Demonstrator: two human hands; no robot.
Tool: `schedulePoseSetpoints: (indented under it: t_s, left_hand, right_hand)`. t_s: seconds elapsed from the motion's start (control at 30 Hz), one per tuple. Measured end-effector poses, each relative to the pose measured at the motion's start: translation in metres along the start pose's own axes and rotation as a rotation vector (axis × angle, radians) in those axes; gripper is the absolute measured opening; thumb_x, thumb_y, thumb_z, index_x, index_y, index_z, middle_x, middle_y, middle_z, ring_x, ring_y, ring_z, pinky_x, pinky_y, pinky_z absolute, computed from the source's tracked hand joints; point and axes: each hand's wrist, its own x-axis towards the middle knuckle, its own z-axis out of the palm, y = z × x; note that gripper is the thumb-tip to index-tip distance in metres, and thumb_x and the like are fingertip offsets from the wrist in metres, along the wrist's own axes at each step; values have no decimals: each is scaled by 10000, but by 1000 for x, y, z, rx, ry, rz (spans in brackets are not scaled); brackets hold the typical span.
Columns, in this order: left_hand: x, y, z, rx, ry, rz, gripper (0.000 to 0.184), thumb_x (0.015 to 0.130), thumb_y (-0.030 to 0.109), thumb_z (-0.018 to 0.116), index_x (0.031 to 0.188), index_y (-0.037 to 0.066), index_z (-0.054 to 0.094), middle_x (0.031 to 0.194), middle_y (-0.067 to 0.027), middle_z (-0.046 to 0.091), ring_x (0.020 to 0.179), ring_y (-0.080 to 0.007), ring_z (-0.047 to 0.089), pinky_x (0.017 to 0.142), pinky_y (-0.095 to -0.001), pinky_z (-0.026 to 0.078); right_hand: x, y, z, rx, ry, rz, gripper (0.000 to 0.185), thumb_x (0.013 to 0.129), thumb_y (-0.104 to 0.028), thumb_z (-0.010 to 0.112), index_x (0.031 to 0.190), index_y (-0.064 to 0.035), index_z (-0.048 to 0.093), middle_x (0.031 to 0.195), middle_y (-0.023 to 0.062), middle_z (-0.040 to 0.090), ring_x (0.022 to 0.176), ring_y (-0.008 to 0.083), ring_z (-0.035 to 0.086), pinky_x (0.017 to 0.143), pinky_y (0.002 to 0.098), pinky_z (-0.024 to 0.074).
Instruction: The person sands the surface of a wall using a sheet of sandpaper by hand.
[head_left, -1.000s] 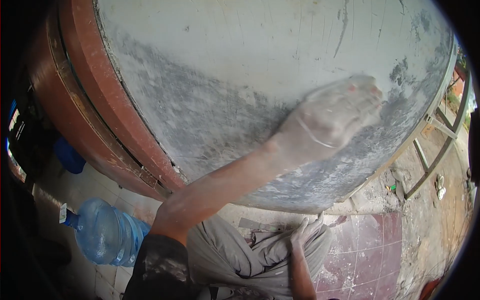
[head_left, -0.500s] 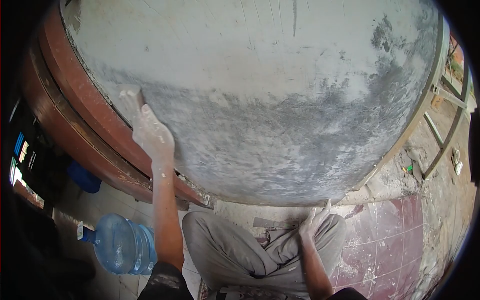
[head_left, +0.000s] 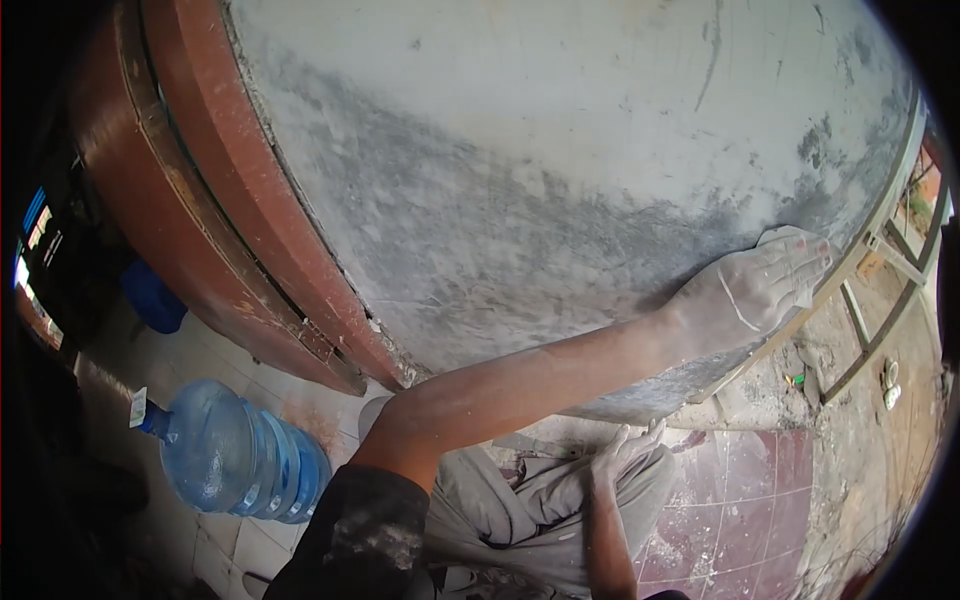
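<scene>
A dust-coated left hand (head_left: 752,290) presses flat against the right side of the plastered wall (head_left: 520,200), close to its edge. Under its fingers is a pale piece of sandpaper (head_left: 776,235), mostly covered by the hand. My left forearm stretches across the wall's lower part. My right hand (head_left: 628,448), also dusty, rests on my right knee with fingers apart and nothing visible in it. The wall surface is whitish above and smeared dark grey below.
A brown door frame (head_left: 270,200) borders the wall on the left. A blue water bottle (head_left: 235,455) lies on the tiles, with a blue object (head_left: 152,298) behind it. Dusty reddish tiles (head_left: 740,500) and a metal frame (head_left: 880,330) are at right.
My left hand has swept from the wall's left edge across to its right edge with the sandpaper. The view has turned somewhat; my right hand stays on the knee.
</scene>
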Motion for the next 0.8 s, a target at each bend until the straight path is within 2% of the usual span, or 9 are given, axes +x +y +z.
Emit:
schedulePoseSetpoints:
  t_s: [0.13,0.27,0.33,0.4,0.47,0.57,0.67,0.73,0.8]
  left_hand:
    - [-26,-21,-11,122,0,36,360,920,78,579,1278,87,613,1443,-48,518,1347,-193,475,1179,-345,326]
    - [-86,-81,-73,119,-48,-56,437,872,80,669,1301,130,601,1353,-20,600,1257,-191,564,1112,-352,425]
    - [-115,-109,-116,435,-88,-111,438,872,104,676,1303,137,602,1372,-31,585,1277,-218,548,1116,-379,420]
    - [-136,-127,-155,544,-47,-344,474,909,100,633,1370,59,534,1426,-99,530,1359,-306,457,1139,-421,378]
    - [-152,-146,-176,624,128,-674,477,956,132,576,1407,14,477,1460,-160,476,1396,-339,394,1146,-427,362]
    - [-157,-149,-175,577,198,-880,477,991,150,518,1435,1,428,1499,-186,413,1420,-344,344,1167,-424,334]
    - [-143,-114,-127,644,68,-587,490,933,107,591,1406,41,482,1491,-164,430,1433,-329,318,1182,-384,323]
    - [-126,-67,-70,336,147,-293,542,820,41,710,1340,95,565,1449,-118,496,1387,-292,415,1161,-403,369]
    - [-111,-16,-23,-17,-33,-115,538,847,57,666,1366,49,527,1490,-132,447,1377,-246,436,1177,-398,344]
  right_hand:
    - [1,10,-11,-43,35,-19,774,1008,-397,453,1502,86,105,1507,302,187,1398,396,260,1164,488,203]
    - [-1,13,-10,-42,14,12,765,1018,-396,440,1498,96,104,1512,300,172,1396,407,260,1167,489,200]
    - [-2,3,-9,-10,12,20,763,1017,-394,441,1499,95,108,1510,303,180,1395,406,265,1164,488,200]
    - [-2,-2,-6,24,26,31,761,1017,-393,443,1500,94,112,1508,306,189,1393,405,270,1162,486,200]
    - [0,-2,-5,20,-6,23,797,1007,-452,430,1498,91,113,1502,304,167,1387,419,254,1157,519,199]
    - [0,-3,-3,-60,-46,35,809,1004,-467,424,1495,98,116,1514,304,155,1401,417,233,1165,517,174]
    - [0,4,7,-71,11,-25,750,1001,-395,459,1497,81,161,1498,283,234,1373,392,301,1150,485,212]
    - [2,1,8,-65,3,-33,749,1001,-393,459,1499,80,160,1500,285,233,1378,391,294,1153,485,206]
    - [-5,0,6,-60,-9,-29,749,1001,-391,459,1500,79,159,1502,287,232,1383,390,287,1157,485,200]
